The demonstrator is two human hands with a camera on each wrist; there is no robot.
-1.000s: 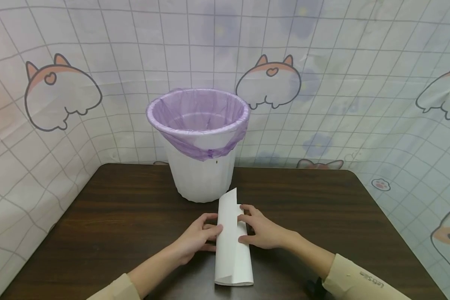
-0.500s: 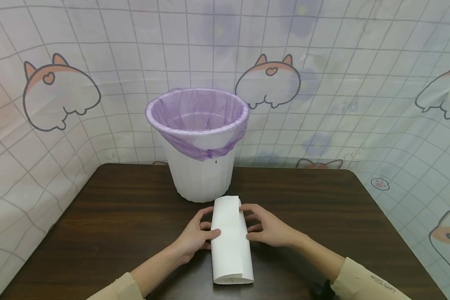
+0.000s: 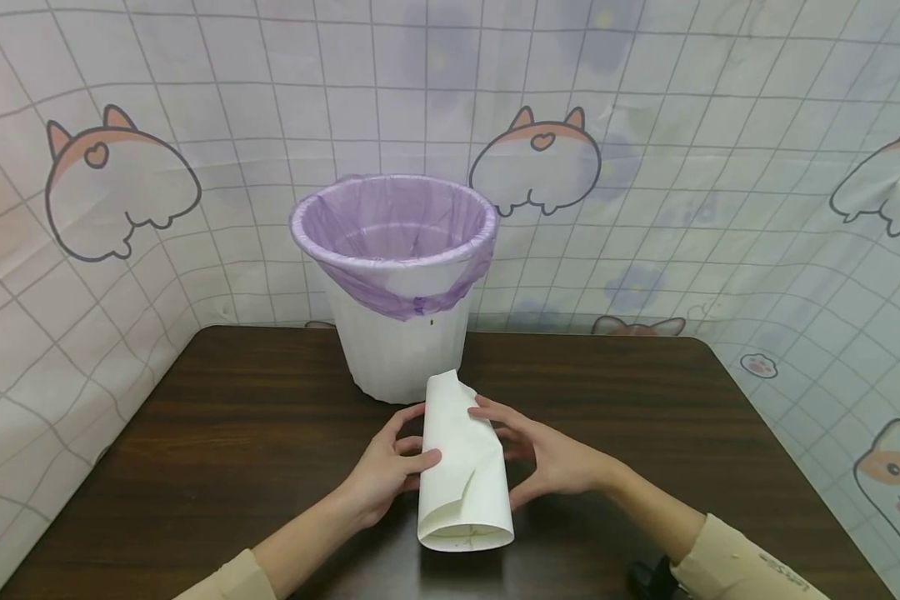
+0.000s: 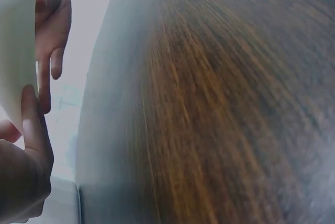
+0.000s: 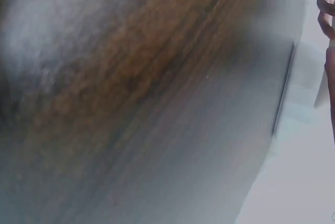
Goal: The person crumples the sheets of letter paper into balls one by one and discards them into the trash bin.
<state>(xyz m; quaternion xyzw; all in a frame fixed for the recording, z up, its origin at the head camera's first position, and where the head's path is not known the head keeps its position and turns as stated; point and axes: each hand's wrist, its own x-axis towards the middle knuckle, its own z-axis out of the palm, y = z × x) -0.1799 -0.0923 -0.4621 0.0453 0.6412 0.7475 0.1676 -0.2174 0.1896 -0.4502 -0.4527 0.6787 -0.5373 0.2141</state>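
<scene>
A sheet of white paper [image 3: 459,467], rolled into a flattened tube, is held above the dark table in the middle of the head view. Its near end gapes, and a loose flap stands out close to that end. My left hand [image 3: 384,471] grips the roll's left side, thumb on top and the other fingers reaching around behind. On the right side, my right hand [image 3: 555,457] is spread wide: the index finger lies on the paper's upper edge, and the thumb is at the lower right edge. In the left wrist view the paper [image 4: 15,46] stands between both hands.
A white trash bin [image 3: 397,350] lined with a purple bag [image 3: 420,296] stands on the table [image 3: 607,392] just behind the paper. Patterned cloth [image 3: 667,167] hangs around the back and sides. A small black object [image 3: 651,577] is by the right sleeve.
The paper has gone from a flat fold on the table to a rounder, raised tube with a wider opening. My right hand has spread, its thumb shifting down along the paper's edge.
</scene>
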